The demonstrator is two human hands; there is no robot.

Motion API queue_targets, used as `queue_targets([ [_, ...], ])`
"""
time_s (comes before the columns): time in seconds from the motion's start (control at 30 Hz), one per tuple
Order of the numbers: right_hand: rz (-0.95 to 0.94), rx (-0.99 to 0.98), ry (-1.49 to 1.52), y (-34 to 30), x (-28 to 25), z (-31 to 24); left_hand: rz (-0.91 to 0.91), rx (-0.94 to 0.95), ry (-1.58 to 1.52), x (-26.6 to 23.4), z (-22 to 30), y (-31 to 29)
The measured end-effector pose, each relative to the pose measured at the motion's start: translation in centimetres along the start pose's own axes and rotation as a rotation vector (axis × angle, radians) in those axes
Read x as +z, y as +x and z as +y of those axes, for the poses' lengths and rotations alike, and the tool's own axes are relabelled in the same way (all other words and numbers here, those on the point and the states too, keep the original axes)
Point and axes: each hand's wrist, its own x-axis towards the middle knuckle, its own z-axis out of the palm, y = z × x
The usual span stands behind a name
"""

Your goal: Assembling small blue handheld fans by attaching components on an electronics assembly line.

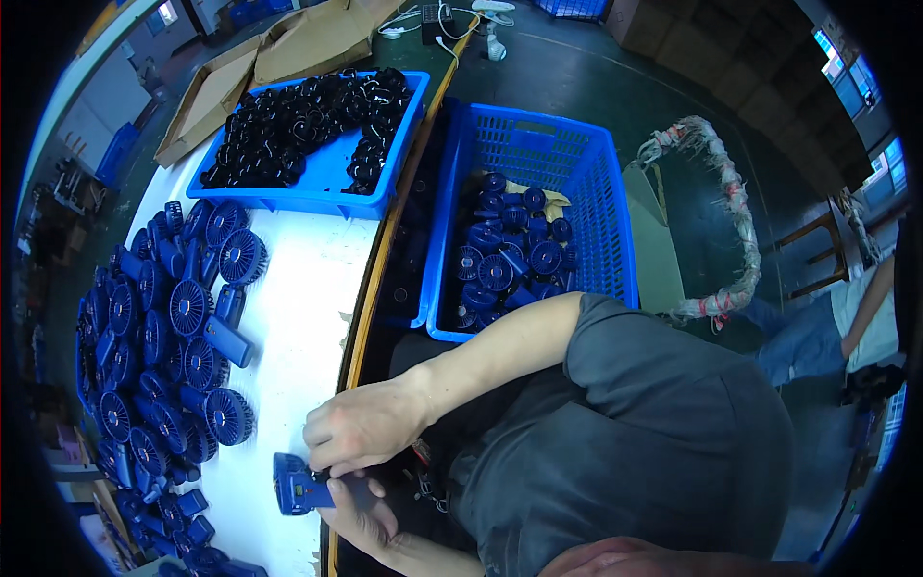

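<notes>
Both hands meet at the near edge of the white table (pixel 298 317), working one small blue handheld fan body (pixel 300 486). One hand (pixel 361 423), on the arm that reaches in from the right of the picture, lies over the top of the piece with fingers curled and pressed down on it; the other hand (pixel 361 514) comes up from the near edge and cups it from below, thumb against its side. Which is left and which is right cannot be told surely from this twisted view. Left of the hands a wide heap of blue fans (pixel 168 337), round grilles and handles alike, covers the table's left side and runs toward the near corner. At the far end sits a shallow blue tray of black parts (pixel 308 130), well filled. Right of the table, lower down, a deep blue crate (pixel 586 202) holds a modest layer of blue fans at its bottom. Judging by this, the work looks well under way but far from finished: many pieces lie on the table, the crate has much room, and plenty of black parts remain.
</notes>
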Motion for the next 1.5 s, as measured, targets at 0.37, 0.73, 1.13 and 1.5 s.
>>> queue_targets([
  [0.37, -0.183, -0.041, -0.247, 3.8, 0.2, 0.5, 0.092, -0.148, -0.373, 1.6, 0.1, 0.5],
  [0.73, -0.068, 0.194, -0.138, 1.6, 6.1, -3.1, -0.053, 0.035, 0.194, -1.7, 0.1, 0.2],
  [1.13, 0.157, 0.676, 1.170, -1.2, 4.2, 1.0, -0.082, 0.067, -0.053, 0.1, -0.8, -0.9],
  [1.5, 0.199, 0.812, 0.886, -8.3, -4.7, 2.4, -0.117, 0.102, 0.315, -2.6, -0.2, -2.0],
])
